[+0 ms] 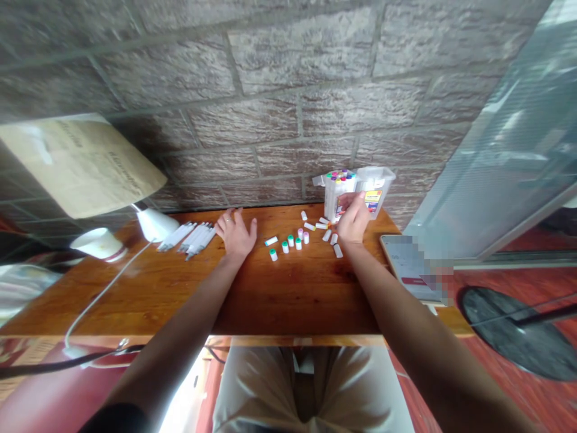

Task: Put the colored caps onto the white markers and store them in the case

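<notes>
Small white caps [298, 243], green- or pink-topped, upright between left hand [237, 237] and right hand [353, 227]; others lying just beside the right fingers. Right fingers bent toward the thumb, at a box of markers [332, 195]; cannot tell whether gripping anything. Just beyond, a clear tub [374, 177], yellow-and-blue label [373, 196] too small to read. Left fingers spread on the bench [288, 288], empty, near loose markers [198, 239]; farther left, a lampshade [81, 162] with blurred lettering.

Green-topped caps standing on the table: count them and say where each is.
4, all between the left hand and right hand: one green-topped cap leftmost, then a second, a third and a fourth rightward. The right hand may hide others.
</notes>
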A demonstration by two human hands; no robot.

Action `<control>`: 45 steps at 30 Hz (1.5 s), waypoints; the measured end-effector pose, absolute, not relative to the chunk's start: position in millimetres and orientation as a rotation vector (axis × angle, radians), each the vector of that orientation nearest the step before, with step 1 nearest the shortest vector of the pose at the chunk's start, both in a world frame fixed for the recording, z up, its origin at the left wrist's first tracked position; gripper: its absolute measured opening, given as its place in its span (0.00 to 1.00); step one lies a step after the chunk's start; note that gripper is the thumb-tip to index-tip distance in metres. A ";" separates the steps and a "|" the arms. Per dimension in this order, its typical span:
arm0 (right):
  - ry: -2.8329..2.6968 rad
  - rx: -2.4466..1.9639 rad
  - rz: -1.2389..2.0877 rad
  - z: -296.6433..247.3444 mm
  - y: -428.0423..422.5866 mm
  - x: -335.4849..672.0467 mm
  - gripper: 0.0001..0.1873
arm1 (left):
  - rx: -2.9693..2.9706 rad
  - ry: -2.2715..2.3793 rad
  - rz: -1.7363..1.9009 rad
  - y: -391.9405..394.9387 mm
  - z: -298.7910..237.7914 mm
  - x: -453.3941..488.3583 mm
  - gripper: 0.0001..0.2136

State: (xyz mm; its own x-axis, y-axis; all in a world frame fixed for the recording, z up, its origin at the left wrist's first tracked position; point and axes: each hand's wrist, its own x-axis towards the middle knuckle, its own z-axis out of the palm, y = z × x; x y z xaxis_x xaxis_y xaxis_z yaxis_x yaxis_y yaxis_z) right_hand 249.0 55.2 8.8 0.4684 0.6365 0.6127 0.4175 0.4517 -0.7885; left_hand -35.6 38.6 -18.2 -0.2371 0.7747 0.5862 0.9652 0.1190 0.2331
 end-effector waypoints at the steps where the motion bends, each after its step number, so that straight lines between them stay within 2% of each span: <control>1: -1.143 -1.175 0.170 6.6 55.4 250.5 0.39 | -1.670 -2.140 -0.784 36.7 -17.0 -41.1 0.26; 8: -1.128 -1.335 0.138 -2.8 43.5 269.0 0.40 | -1.508 -2.376 -0.404 23.2 -9.0 -70.0 0.25; 14: -1.087 -1.361 0.087 -7.8 33.3 278.7 0.38 | -1.529 -2.465 -0.315 20.3 -4.4 -66.2 0.26; 21: -1.088 -1.507 -0.021 -1.8 42.5 287.4 0.24 | -1.491 -2.511 -0.367 24.6 -3.3 -79.3 0.25; 28: -1.546 -1.899 0.234 0.6 40.8 302.8 0.15 | -1.587 -2.576 -0.398 28.7 -5.5 -79.7 0.21; 34: -1.789 -1.954 0.304 -8.3 42.8 299.5 0.15 | -1.648 -2.534 -0.352 27.0 -5.5 -72.8 0.21; 39: -1.848 -1.930 0.166 -13.5 40.1 284.1 0.25 | -1.707 -2.478 -0.342 24.0 -3.4 -64.1 0.19; 45: -1.890 -1.804 0.309 -10.1 40.1 293.1 0.18 | -1.674 -2.498 -0.321 19.9 -1.1 -64.1 0.22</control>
